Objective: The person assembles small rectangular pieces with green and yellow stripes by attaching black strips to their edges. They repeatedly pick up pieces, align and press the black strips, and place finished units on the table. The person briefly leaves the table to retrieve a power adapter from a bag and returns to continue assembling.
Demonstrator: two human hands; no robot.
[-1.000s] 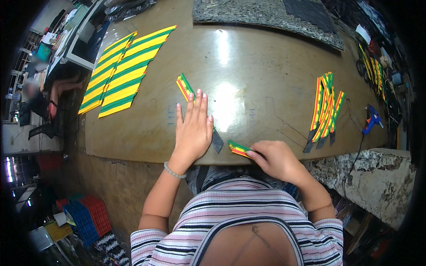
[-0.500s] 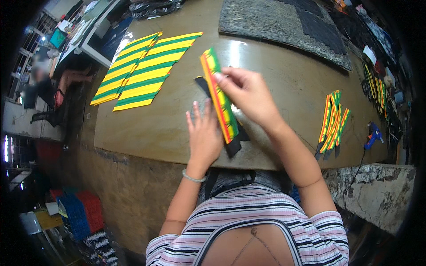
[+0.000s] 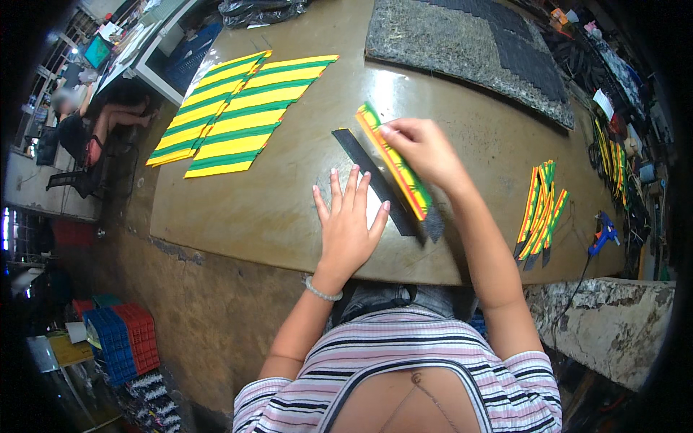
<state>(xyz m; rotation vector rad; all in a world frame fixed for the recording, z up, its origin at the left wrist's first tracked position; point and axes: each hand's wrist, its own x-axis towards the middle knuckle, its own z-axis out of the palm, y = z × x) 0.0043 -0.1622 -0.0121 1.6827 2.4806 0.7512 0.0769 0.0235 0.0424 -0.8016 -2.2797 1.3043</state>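
Note:
Between the thumb and fingers of my right hand (image 3: 424, 150) is a colourful fabric strip (image 3: 395, 160), striped red, yellow and green, with a dark pointed end. It is held slantwise just right of a flat black strip (image 3: 355, 150) lying on the table. My left hand (image 3: 345, 229) rests flat with its fingers spread, its fingertips at the black strip's left edge. A white piece (image 3: 372, 205) shows between the left fingers and thumb; most of it is hidden.
Yellow and green striped fabric pieces (image 3: 249, 119) lie at the left of the table (image 3: 289, 209). Several finished-looking strips (image 3: 538, 213) are piled at the right, beside a blue glue gun (image 3: 605, 232) with a cord. A grey speckled board (image 3: 447, 61) covers the back. Far left, a person (image 3: 76, 133) sits.
My right hand has carried the fabric strip to the right, so the black strip beneath now shows. My left hand has shifted slightly right, with its fingers spread beside the black strip.

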